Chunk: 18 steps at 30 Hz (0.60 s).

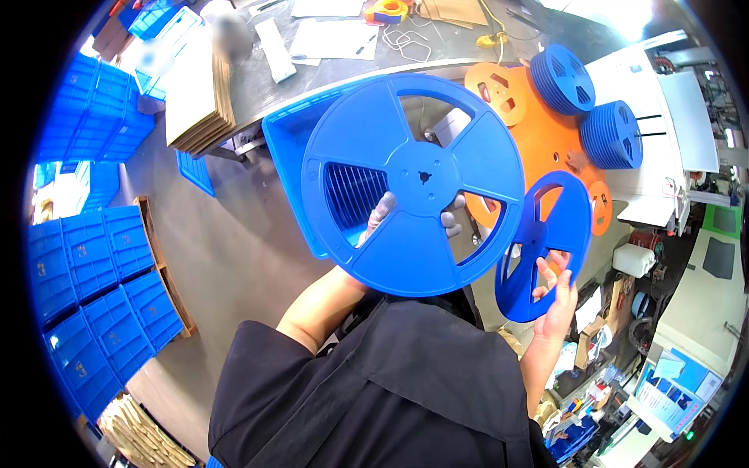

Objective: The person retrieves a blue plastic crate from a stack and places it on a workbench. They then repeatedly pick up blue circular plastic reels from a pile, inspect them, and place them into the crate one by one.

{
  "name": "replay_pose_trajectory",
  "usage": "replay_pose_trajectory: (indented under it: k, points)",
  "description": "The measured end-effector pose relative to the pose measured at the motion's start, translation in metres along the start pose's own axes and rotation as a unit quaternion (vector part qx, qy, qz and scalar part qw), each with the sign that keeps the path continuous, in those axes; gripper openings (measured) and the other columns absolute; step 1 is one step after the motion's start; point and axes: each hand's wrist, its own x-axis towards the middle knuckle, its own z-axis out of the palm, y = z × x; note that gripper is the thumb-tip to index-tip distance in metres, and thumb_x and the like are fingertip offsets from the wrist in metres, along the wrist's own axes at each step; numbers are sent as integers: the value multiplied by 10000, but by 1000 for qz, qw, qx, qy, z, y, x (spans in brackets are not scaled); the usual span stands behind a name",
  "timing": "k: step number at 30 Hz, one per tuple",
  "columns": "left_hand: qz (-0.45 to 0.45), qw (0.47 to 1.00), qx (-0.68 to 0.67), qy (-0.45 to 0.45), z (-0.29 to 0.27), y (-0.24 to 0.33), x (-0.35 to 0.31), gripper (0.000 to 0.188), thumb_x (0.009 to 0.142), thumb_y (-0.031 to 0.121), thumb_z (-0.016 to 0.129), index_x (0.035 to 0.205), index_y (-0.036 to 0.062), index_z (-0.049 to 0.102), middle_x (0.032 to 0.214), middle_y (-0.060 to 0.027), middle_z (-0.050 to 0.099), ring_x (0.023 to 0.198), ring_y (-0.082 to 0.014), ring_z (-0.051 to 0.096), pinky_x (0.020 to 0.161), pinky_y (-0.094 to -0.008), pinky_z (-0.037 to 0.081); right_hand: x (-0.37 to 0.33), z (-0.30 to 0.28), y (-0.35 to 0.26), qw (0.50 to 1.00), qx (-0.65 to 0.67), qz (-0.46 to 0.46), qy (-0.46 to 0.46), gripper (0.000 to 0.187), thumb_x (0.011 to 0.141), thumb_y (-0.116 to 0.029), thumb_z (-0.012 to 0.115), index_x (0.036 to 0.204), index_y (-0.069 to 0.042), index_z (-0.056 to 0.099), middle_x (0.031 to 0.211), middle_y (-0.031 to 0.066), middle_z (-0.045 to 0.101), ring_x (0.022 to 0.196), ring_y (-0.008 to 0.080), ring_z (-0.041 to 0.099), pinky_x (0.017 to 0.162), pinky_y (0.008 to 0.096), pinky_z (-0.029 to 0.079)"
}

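Observation:
A large blue plastic reel (355, 129) with a round hub and wide cutouts is held up in front of my chest. My left hand (380, 216) grips it from behind; grey-covered fingers show in the cutouts on both sides of the hub, and the palm is hidden. On the right, my right hand (555, 290) holds a second blue reel (524, 292), tilted nearly edge-on, with fingers through its cutout. Behind the large reel stands a blue crate (282, 148). Through one cutout, a row of blue reel edges (351, 191) shows.
An orange fixture (538, 140) carries two stacks of blue reels (563, 78) at the right. A grey worktable (335, 66) holds papers, a tape dispenser (388, 11) and stacked cardboard (204, 109). Blue crates (101, 249) are piled at the left; machinery (698, 288) stands far right.

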Motion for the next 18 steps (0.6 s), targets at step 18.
replay_pose_trajectory:
  k: [18]
  points:
    - [64, 993, 71, -71, 17, 74, -38, 943, 770, 353, 763, 1480, 17, 242, 1356, -217, 435, 1134, -329, 531, 1033, -425, 418, 9, -55, 19, 871, 432, -96, -212, 436, 941, -445, 568, 1143, -60, 604, 1504, 169, 350, 555, 118, 465, 445, 219, 353]
